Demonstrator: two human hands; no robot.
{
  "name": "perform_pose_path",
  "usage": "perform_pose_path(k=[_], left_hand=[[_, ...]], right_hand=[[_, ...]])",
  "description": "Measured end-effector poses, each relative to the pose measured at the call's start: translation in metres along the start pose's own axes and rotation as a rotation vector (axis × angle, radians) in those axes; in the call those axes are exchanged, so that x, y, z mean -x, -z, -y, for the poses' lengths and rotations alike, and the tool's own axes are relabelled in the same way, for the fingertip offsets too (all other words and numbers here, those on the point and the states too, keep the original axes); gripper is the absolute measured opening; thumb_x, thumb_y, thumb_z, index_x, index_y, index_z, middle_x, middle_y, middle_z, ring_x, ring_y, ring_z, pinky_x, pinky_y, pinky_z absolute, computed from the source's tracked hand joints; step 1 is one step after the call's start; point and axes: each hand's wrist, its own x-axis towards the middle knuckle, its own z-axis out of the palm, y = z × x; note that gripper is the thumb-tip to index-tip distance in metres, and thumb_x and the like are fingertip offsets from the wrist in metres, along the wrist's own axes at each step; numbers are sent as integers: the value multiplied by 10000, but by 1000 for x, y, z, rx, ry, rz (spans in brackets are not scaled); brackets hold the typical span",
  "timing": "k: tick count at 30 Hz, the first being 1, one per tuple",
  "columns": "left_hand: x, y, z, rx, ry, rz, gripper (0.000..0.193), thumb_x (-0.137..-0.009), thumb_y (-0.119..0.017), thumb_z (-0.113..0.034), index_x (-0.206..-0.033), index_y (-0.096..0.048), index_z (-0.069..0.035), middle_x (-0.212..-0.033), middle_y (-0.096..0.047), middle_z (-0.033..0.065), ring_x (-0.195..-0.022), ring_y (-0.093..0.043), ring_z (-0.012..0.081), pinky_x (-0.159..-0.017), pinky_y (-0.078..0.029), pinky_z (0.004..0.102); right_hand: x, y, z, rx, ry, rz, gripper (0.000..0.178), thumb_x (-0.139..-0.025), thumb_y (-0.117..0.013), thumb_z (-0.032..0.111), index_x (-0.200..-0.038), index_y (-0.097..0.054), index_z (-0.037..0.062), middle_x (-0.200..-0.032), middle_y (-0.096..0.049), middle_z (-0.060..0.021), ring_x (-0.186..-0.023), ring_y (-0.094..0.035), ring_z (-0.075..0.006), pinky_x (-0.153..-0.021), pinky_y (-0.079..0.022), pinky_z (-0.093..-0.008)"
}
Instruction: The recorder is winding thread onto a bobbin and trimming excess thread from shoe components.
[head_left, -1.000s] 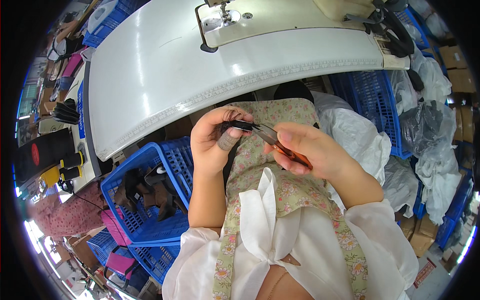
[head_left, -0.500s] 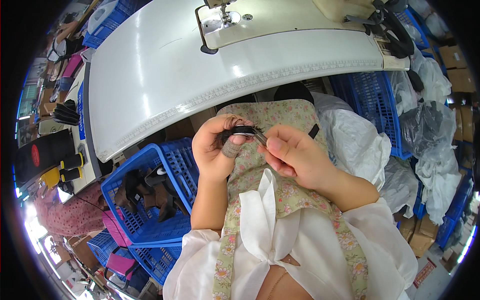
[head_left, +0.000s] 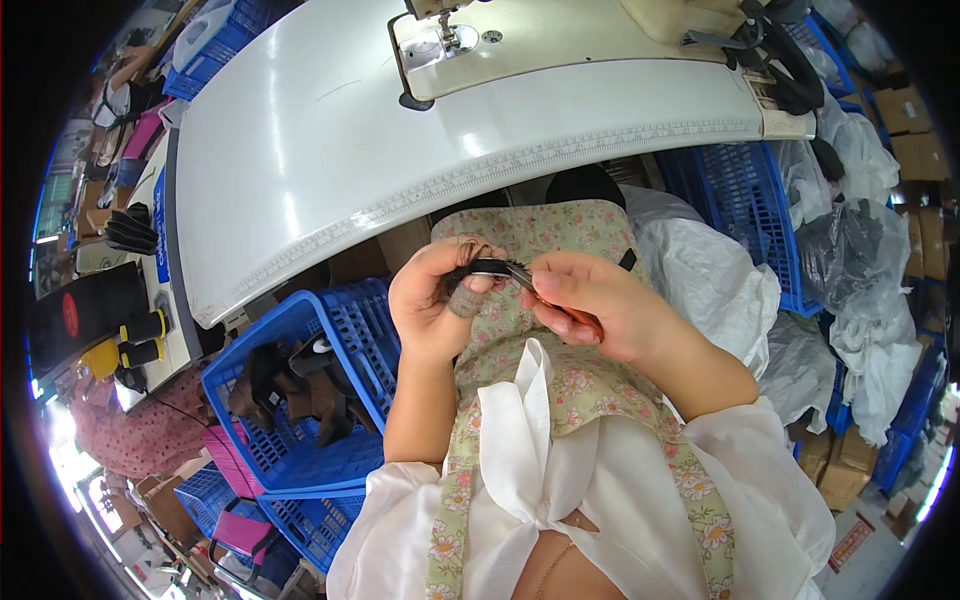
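Observation:
Over my lap, my left hand (head_left: 425, 300) is closed on a small black strip (head_left: 488, 266) with dark loose threads sticking up around it. A grey-beige wrap covers a digit of that hand. My right hand (head_left: 625, 310) grips a small metal-tipped tool (head_left: 520, 276) whose orange-red handle shows below the fingers. The tool's tip touches or nearly touches the right end of the black strip. Fingers hide much of both things, and I cannot make out the tool's exact kind. A floral apron (head_left: 560, 230) lies beneath both hands.
A white sewing table (head_left: 300, 150) with a ruler edge curves ahead, bearing a sewing machine (head_left: 560, 40). At my left, a blue crate (head_left: 355, 330) holds dark and brown pieces. White plastic bags (head_left: 710, 280) and another blue crate (head_left: 745, 220) stand at the right.
My right hand has turned and shifted slightly right, so the tool's orange-red handle now shows. My left hand stays nearly in place, still holding the black strip.

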Motion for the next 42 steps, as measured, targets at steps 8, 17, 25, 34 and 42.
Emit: perform_pose_path(k=[8,17,25,34,42], left_hand=[[3,-5,10,-53,-81,102,177,-787,-664,-49,-916,-558,12,-865,-624,142,-740,-607,172,-648,-507,293],[3,-5,16,497,223,-66,233,-796,-657,-67,-983,-534,2,-934,-617,181,-744,-617,193,-654,-522,284],[5,-16,8,425,337,-32,266,-780,-671,-32,-1032,-588,-2,-1038,-618,131,-958,-589,191,-845,-477,319],[-2,-22,-21,-88,372,-40,228,-746,-713,-61,-933,-618,28,-853,-638,63,-782,-598,102,-684,-483,238],[-9,-15,-37,-351,330,4,57,-794,-638,-17,-788,-617,36,-695,-625,53,-622,-613,109,-559,-481,226]], right_hand=[[1,-3,-2,30,49,-62,262,-885,-557,284,-792,-549,39,-593,-464,29,-461,-343,-12,-383,-223,-163],[5,-6,9,318,469,-251,189,-800,-668,194,-861,-580,38,-714,-535,10,-556,-435,-30,-479,-330,-172],[0,-6,6,1003,734,-381,335,-602,-729,11,-907,-591,14,-769,-593,-73,-649,-587,-159,-554,-467,-274],[-3,-2,4,1482,1165,-391,350,-562,-708,15,-885,-575,26,-653,-549,-56,-559,-548,-223,-476,-437,-322],[-5,-1,5,1466,1146,-310,348,-565,-699,12,-891,-578,30,-662,-562,-61,-570,-563,-229,-480,-451,-315]])
